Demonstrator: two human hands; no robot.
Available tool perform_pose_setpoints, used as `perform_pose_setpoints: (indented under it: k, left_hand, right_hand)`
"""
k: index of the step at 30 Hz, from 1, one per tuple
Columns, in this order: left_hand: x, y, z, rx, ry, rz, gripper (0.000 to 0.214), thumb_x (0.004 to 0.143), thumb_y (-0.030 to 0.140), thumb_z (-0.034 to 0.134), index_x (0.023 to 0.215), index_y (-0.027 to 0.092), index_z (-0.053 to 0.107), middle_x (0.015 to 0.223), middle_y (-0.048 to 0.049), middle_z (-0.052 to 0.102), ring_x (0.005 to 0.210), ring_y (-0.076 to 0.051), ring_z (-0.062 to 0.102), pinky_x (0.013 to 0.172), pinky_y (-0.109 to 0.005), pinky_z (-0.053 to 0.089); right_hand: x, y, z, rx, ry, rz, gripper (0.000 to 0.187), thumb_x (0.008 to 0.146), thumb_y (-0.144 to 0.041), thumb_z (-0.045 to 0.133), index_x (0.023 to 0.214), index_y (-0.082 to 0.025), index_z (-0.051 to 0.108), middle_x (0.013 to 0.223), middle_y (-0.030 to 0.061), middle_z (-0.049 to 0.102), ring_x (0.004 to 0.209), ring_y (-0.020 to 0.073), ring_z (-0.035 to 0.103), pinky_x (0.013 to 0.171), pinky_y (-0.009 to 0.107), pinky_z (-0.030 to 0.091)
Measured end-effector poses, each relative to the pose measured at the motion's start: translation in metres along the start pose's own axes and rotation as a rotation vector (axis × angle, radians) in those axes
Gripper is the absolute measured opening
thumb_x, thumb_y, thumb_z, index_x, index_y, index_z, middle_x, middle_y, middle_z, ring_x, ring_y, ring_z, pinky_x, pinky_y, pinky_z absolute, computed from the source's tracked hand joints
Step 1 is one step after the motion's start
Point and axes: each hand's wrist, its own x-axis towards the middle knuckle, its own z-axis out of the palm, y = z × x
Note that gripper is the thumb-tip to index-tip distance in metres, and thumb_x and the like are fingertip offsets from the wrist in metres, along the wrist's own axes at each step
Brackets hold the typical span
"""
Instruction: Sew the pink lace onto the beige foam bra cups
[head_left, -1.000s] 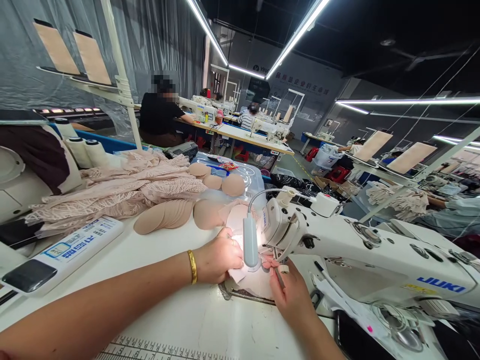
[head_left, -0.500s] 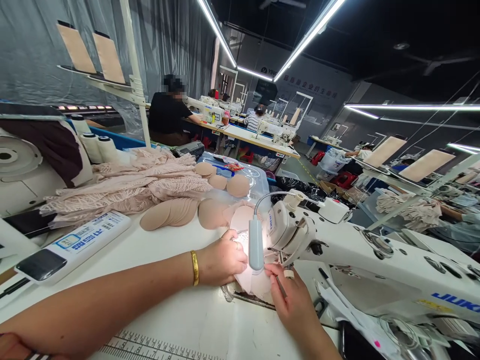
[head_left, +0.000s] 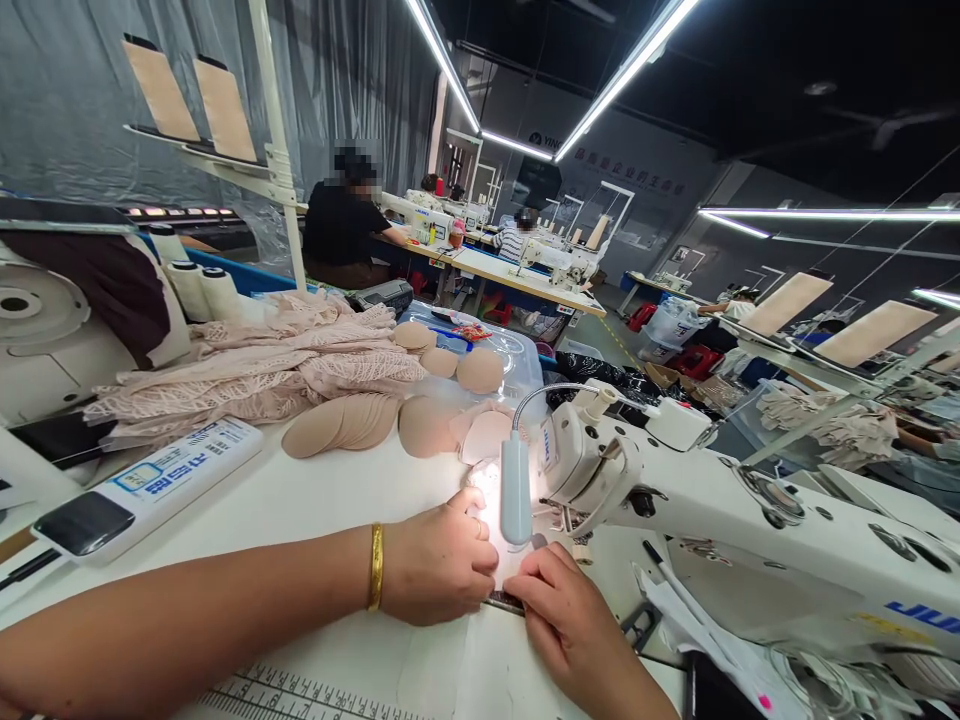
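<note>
Under the sewing machine's (head_left: 592, 455) head lies a pale pink fabric piece (head_left: 489, 482), brightly lit by a grey gooseneck lamp (head_left: 515, 490) that covers part of it. My left hand (head_left: 439, 560), with a gold bangle at the wrist, rests on the left side of this piece, its fingers curled and closed on it. At the near edge of the fabric my right hand (head_left: 566, 620) is closed in a pinch, its fingertips close to the left hand's. The needle area is hard to make out behind the lamp. Beige oval pads (head_left: 349, 425) lie fanned out beyond my left hand.
Lace garments (head_left: 255, 370) are heaped at the back left. A white power-bank-like device (head_left: 161, 485) lies on the left of the table (head_left: 315, 480). A printed ruler (head_left: 300, 692) runs along the front. Dark snips (head_left: 641, 627) lie right of my right hand. Co-workers sit farther back.
Both hands have moved nearer the table's front, and the right fingertips have come closer to the left hand. The slim dark tool in my right hand no longer shows.
</note>
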Motion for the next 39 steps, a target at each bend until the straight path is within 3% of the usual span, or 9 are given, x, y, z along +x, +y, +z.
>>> perform_pose_setpoints:
  k: [5, 10, 19, 27, 30, 33, 35, 39]
  left_hand:
    - [0.002, 0.002, 0.002, 0.02, 0.023, -0.023, 0.021, 0.09, 0.016, 0.06, 0.07, 0.019, 0.056, 0.07, 0.0014, 0.059, 0.062, -0.018, 0.048, 0.083, -0.051, 0.041]
    - [0.004, -0.003, 0.006, 0.055, -0.025, -0.067, 0.015, 0.081, 0.017, 0.066, 0.07, 0.018, 0.058, 0.073, 0.0016, 0.062, 0.063, -0.018, 0.05, 0.083, -0.054, 0.043]
    - [0.012, -0.016, 0.005, 0.028, -0.065, -0.166, 0.014, 0.092, 0.021, 0.062, 0.079, 0.018, 0.062, 0.081, -0.0027, 0.068, 0.075, -0.021, 0.059, 0.096, -0.055, 0.041]
    - [0.012, -0.031, 0.011, -0.04, -0.067, -0.223, 0.01, 0.093, 0.021, 0.063, 0.082, 0.02, 0.065, 0.085, -0.0024, 0.07, 0.08, -0.022, 0.059, 0.098, -0.051, 0.037]
    - [0.008, -0.044, 0.007, 0.026, 0.007, -0.372, 0.011, 0.09, 0.015, 0.06, 0.085, 0.022, 0.068, 0.095, -0.0038, 0.072, 0.09, -0.024, 0.06, 0.097, -0.048, 0.037]
    - [0.005, -0.062, 0.002, 0.134, 0.119, -0.637, 0.033, 0.091, 0.004, 0.051, 0.111, 0.02, 0.072, 0.128, -0.012, 0.068, 0.11, -0.032, 0.056, 0.096, -0.053, 0.036]
    - [0.004, -0.073, 0.001, 0.137, 0.119, -0.783, 0.039, 0.091, 0.004, 0.053, 0.12, 0.022, 0.072, 0.144, -0.0139, 0.06, 0.12, -0.036, 0.051, 0.096, -0.056, 0.034]
    - [0.001, -0.087, 0.005, 0.04, 0.052, -0.867, 0.017, 0.09, 0.014, 0.065, 0.085, 0.025, 0.078, 0.132, -0.0026, 0.071, 0.118, -0.031, 0.054, 0.095, -0.05, 0.036]
  right_hand:
    - [-0.002, 0.004, 0.005, -0.044, -0.002, 0.041, 0.031, 0.091, -0.002, 0.044, 0.098, -0.023, 0.064, 0.086, 0.0036, 0.058, 0.079, 0.0217, 0.053, 0.067, 0.031, 0.043]
    - [-0.003, 0.011, 0.014, -0.062, 0.026, 0.09, 0.032, 0.093, -0.003, 0.043, 0.106, -0.023, 0.064, 0.087, 0.004, 0.058, 0.079, 0.0215, 0.055, 0.068, 0.031, 0.043]
    - [-0.001, 0.022, 0.026, -0.141, 0.04, 0.222, 0.035, 0.099, -0.012, 0.041, 0.119, -0.025, 0.065, 0.094, 0.0053, 0.067, 0.082, 0.0238, 0.063, 0.065, 0.032, 0.047]
    - [0.003, 0.025, 0.031, -0.286, 0.063, 0.266, 0.035, 0.101, -0.015, 0.037, 0.122, -0.023, 0.064, 0.088, 0.0057, 0.069, 0.076, 0.025, 0.068, 0.059, 0.033, 0.047]
    - [0.002, 0.025, 0.03, -0.283, 0.082, 0.246, 0.036, 0.102, -0.016, 0.036, 0.125, -0.022, 0.063, 0.09, 0.0057, 0.07, 0.073, 0.0246, 0.069, 0.057, 0.033, 0.047]
    - [0.001, 0.025, 0.03, -0.267, 0.1, 0.236, 0.035, 0.103, -0.018, 0.036, 0.126, -0.023, 0.062, 0.092, 0.0055, 0.071, 0.072, 0.0235, 0.069, 0.056, 0.033, 0.048]
    - [0.001, 0.025, 0.031, -0.264, 0.104, 0.236, 0.034, 0.103, -0.018, 0.037, 0.126, -0.024, 0.061, 0.092, 0.0052, 0.071, 0.068, 0.0225, 0.067, 0.054, 0.032, 0.047]
    - [-0.001, 0.027, 0.033, -0.279, 0.122, 0.232, 0.034, 0.104, -0.02, 0.036, 0.128, -0.025, 0.061, 0.092, 0.0049, 0.071, 0.063, 0.0215, 0.065, 0.051, 0.032, 0.047]
